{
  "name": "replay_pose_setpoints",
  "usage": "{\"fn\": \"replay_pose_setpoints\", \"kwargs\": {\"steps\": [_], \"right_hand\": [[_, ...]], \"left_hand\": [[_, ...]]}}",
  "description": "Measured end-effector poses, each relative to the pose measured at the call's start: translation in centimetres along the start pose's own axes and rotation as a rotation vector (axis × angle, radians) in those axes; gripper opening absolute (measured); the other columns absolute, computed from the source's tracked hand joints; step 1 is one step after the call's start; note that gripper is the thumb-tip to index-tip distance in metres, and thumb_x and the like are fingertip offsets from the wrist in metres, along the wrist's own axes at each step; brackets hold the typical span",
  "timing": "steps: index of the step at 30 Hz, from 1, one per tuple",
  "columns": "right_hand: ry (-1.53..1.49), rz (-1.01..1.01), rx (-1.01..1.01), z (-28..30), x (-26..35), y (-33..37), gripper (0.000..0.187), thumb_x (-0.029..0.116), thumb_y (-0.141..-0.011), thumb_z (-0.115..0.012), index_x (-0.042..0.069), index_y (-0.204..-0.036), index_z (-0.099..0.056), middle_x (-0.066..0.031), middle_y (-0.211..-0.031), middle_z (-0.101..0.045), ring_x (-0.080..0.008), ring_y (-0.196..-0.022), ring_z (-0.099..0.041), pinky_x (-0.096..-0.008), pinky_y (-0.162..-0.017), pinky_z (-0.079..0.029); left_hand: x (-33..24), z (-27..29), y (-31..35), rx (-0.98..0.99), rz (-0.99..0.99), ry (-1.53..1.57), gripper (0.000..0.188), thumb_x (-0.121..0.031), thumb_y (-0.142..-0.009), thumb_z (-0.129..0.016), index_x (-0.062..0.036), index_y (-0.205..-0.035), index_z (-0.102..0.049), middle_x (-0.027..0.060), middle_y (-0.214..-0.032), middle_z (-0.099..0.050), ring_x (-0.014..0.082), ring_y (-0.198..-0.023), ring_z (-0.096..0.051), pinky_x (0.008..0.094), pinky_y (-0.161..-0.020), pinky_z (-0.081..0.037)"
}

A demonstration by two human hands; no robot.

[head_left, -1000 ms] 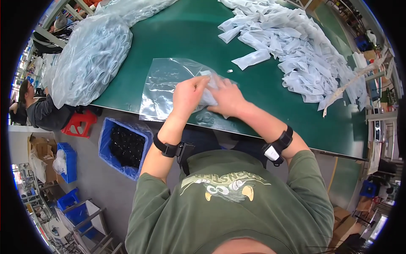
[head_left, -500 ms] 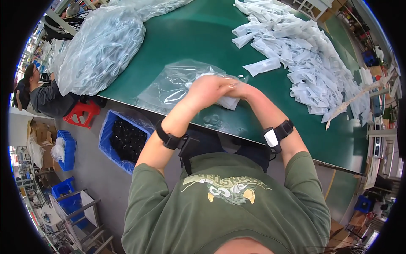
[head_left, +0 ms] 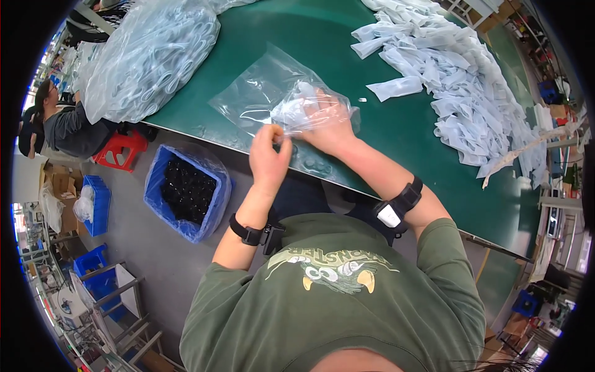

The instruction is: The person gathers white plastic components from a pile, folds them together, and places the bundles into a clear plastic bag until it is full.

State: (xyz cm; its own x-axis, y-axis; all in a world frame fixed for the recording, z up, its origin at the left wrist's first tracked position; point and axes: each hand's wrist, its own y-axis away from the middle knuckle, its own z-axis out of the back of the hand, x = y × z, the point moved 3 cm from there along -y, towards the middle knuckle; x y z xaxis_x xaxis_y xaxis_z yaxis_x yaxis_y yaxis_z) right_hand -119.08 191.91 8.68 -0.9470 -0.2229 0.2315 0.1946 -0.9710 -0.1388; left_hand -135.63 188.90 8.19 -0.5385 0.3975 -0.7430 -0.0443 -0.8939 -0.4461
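Note:
A clear plastic bag (head_left: 248, 93) lies over the near part of the green table, its far corner raised. My left hand (head_left: 269, 158) pinches the bag's near edge between thumb and fingers. My right hand (head_left: 331, 127) reaches inside the bag from the right, and the film covers its fingers. Those fingers are curled against a bundle of white packets (head_left: 290, 113) in the bag; the film's glare blurs the bundle's outline. Right of the bag, a single white packet (head_left: 396, 88) rests on the table beside a tiny white scrap (head_left: 362, 100).
A long heap of white packets (head_left: 462, 93) covers the table's right side. At the far left bulges a big clear sack (head_left: 155, 62) of pale looped items. Below the table edge stands a blue bin (head_left: 214, 208) with black pieces. Another person (head_left: 68, 130) sits left near a red stool (head_left: 124, 149).
My hands have moved apart: the left came back toward me to the bag's near edge, while the right went into the bag with the white bundle. The bag's far corner rose.

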Motion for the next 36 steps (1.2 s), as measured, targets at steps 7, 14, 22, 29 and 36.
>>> {"fn": "replay_pose_setpoints", "kwargs": {"steps": [7, 14, 22, 29, 36], "right_hand": [[0.129, 0.130, -0.067, -2.6, -0.2, -2.1, 0.073, 0.048, -0.078, -0.068, 0.015, -0.141, -0.050, -0.0188, -0.140, -0.048, -0.0385, -0.119, -0.051, -0.0483, -0.096, -0.047], [-0.171, 0.018, -0.088, -4.5, -2.0, -3.9, 0.074, 0.046, -0.078, -0.068, 0.011, -0.140, -0.050, -0.0218, -0.143, -0.045, -0.0385, -0.124, -0.049, -0.0451, -0.104, -0.041], [-0.250, -0.124, 0.073, -2.9, -1.1, -4.5, 0.077, 0.051, -0.080, -0.065, 0.012, -0.143, -0.044, -0.0236, -0.145, -0.042, -0.0408, -0.134, -0.039, -0.0484, -0.112, -0.031], [-0.075, -0.069, 0.010, -1.3, 0.7, -3.8, 0.078, 0.047, -0.082, -0.065, 0.006, -0.144, -0.042, -0.0244, -0.149, -0.036, -0.0412, -0.137, -0.036, -0.0466, -0.111, -0.034], [-0.003, 0.115, -0.180, -3.9, 0.4, -4.1, 0.079, 0.042, -0.080, -0.066, 0.001, -0.143, -0.042, -0.0249, -0.144, -0.040, -0.0401, -0.129, -0.044, -0.0464, -0.106, -0.039]], "left_hand": [[-4.8, 0.3, -1.4, 0.388, 0.013, 0.129, 0.016, -0.001, -0.078, -0.062, -0.0055, -0.093, -0.062, 0.0057, -0.059, -0.044, 0.0192, -0.055, -0.049, 0.0337, -0.056, -0.042], [-1.0, 3.6, -3.4, 0.220, 0.007, -0.240, 0.009, -0.002, -0.078, -0.059, -0.0052, -0.086, -0.059, 0.0123, -0.076, -0.061, 0.0325, -0.067, -0.060, 0.0395, -0.066, -0.048], [5.6, 1.2, -0.7, 0.402, 0.260, 0.702, 0.013, 0.000, -0.078, -0.058, -0.0032, -0.091, -0.054, 0.0102, -0.078, -0.058, 0.0279, -0.076, -0.059, 0.0348, -0.069, -0.046], [-0.4, 5.5, -2.3, 0.769, 0.296, 0.354, 0.019, -0.004, -0.080, -0.064, -0.0056, -0.098, -0.059, 0.0096, -0.078, -0.058, 0.0317, -0.081, -0.060, 0.0399, -0.074, -0.050], [-2.5, 0.7, -4.7, 0.301, -0.104, -0.025, 0.035, -0.011, -0.077, -0.072, -0.0102, -0.111, -0.064, 0.0128, -0.086, -0.063, 0.0377, -0.083, -0.061, 0.0431, -0.078, -0.051]]}}
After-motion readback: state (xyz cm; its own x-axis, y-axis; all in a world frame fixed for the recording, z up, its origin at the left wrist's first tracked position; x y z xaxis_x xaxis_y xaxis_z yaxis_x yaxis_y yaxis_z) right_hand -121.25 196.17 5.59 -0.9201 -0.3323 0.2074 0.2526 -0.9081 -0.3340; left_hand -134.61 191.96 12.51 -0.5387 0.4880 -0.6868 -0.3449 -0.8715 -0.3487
